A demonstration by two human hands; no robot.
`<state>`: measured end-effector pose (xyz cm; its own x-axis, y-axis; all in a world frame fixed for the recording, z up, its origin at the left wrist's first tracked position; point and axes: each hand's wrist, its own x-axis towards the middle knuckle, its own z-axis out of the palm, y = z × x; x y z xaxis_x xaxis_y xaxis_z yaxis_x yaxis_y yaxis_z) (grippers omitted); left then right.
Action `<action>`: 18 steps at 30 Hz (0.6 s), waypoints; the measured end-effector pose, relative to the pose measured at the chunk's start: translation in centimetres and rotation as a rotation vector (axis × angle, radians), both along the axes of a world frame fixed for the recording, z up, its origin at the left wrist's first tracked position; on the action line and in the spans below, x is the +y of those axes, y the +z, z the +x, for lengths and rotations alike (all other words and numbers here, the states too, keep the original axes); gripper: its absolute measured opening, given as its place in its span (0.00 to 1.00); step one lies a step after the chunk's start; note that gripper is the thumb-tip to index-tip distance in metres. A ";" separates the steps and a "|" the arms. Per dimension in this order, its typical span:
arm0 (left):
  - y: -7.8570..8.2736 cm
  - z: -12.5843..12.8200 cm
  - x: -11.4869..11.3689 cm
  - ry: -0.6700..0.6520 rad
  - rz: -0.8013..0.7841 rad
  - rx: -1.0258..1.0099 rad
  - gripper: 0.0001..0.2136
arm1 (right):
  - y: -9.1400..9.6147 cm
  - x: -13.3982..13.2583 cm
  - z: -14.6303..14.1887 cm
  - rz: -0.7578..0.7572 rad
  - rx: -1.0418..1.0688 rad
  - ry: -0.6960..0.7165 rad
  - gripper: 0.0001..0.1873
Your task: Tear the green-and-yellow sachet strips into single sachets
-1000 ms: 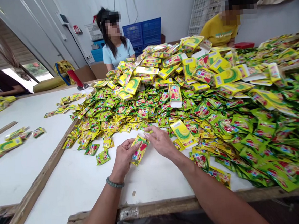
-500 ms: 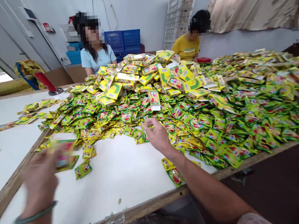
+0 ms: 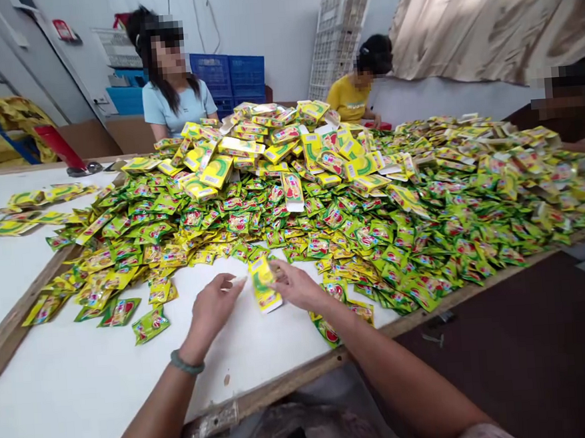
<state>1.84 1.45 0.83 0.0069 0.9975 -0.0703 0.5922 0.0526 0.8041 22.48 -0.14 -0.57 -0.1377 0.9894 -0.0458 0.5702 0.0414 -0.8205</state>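
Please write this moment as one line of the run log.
Right hand: holds yellow box | Left hand: near that box's left side | Beyond hands: sachet heap, more boxes on top

And it's yellow out front: the yellow carton (image 3: pixel 263 282) carries a curving green band, with a white flash at its lower end! Behind it, the carton heap (image 3: pixel 278 152) answers in bright yellow, green swirls, red patches and white flaps. Here come the green packets (image 3: pixel 414 244), splashed with red, and the yellow packets (image 3: pixel 97 286) bringing a warmer streak. White for the table (image 3: pixel 109 392), weathered brown for the wooden strip (image 3: pixel 5 342), muted grey-green for the bracelet (image 3: pixel 186 363). Across the way, a pale blue shirt (image 3: pixel 179 107), deep blue crates (image 3: pixel 227 75), a yellow shirt (image 3: pixel 345 102) and a beige curtain (image 3: pixel 469 26)!
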 end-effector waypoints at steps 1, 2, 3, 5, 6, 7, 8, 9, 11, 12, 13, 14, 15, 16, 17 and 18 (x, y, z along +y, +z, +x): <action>-0.1 0.9 -0.3 -0.024 0.021 0.115 0.22 | 0.4 -0.6 0.0 0.006 0.039 0.072 0.26; 0.0 1.6 -0.7 -0.043 0.058 0.210 0.25 | 0.8 -1.4 0.5 0.036 0.030 0.100 0.25; 0.0 2.1 -1.1 -0.065 0.099 0.295 0.28 | 1.2 -2.4 1.5 0.095 -0.041 0.068 0.24; 0.1 2.9 -1.8 -0.111 0.166 0.437 0.35 | 1.8 -4.7 4.2 0.221 -0.292 -0.094 0.25; 0.0 3.2 -2.1 -0.127 0.180 0.494 0.38 | 1.8 -6.1 5.8 0.225 -0.427 -0.140 0.29; -0.1 3.5 -2.4 -0.142 0.179 0.544 0.40 | 1.7 -7.4 7.2 0.194 -0.551 -0.187 0.34; -0.2 3.7 -2.5 -0.161 0.165 0.589 0.41 | 1.4 -8.6 8.4 0.143 -0.649 -0.235 0.40; -0.4 3.8 -2.5 -0.184 0.144 0.630 0.40 | 1.0 -9.6 9.1 0.074 -0.708 -0.264 0.44; -0.7 3.7 -2.1 -0.227 0.107 0.680 0.37 | -0.2 -10.7 9.2 -0.008 -0.705 -0.212 0.44; -0.8 3.3 -1.7 -0.237 0.097 0.677 0.36 | -0.7 -10.6 8.6 -0.014 -0.675 -0.183 0.41; -0.9 2.8 -1.2 -0.230 0.090 0.654 0.34 | -1.2 -10.1 7.7 0.001 -0.639 -0.156 0.38; -1.0 2.0 -0.6 -0.201 0.081 0.608 0.33 | -1.6 -9.2 6.5 0.028 -0.601 -0.133 0.35; -1.0 1.2 0.0 -0.151 0.067 0.539 0.31 | -1.9 -7.8 5.1 0.064 -0.565 -0.097 0.32; -1.1 0.2 0.5 -0.085 0.055 0.442 0.29 | -2.0 -6.1 3.8 0.101 -0.527 -0.061 0.29; -1.1 -0.9 1.0 -0.006 0.049 0.303 0.26 | -1.9 -4.3 2.4 0.130 -0.482 -0.017 0.28; -1.2 -1.8 1.4 0.074 0.046 0.133 0.23 | -1.8 -2.3 1.2 0.146 -0.430 0.021 0.27</action>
<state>0.02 2.86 -0.38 -0.0728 0.9971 -0.0204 0.6894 0.0651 0.7215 23.71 -2.40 -2.36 -0.1566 0.9870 0.0363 0.8557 0.1540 -0.4941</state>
